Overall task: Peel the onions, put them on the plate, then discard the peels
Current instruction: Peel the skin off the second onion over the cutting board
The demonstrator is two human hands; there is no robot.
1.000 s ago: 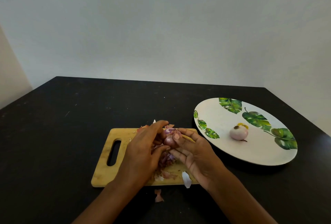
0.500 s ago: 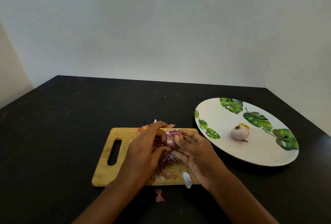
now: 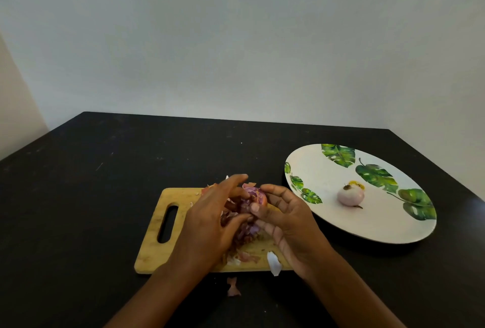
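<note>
Two bare forearms come up from the bottom edge of the head view, each ending in a hand — the left hand (image 3: pixel 207 225) and the right hand (image 3: pixel 291 225). No sleeve shows on either arm; both are uncovered as far down as the frame reaches. Fingers and wrists carry no ring, watch, band or glove. The nails are short and unpainted — the right thumbnail (image 3: pixel 254 207) shows pale and trimmed.
</note>
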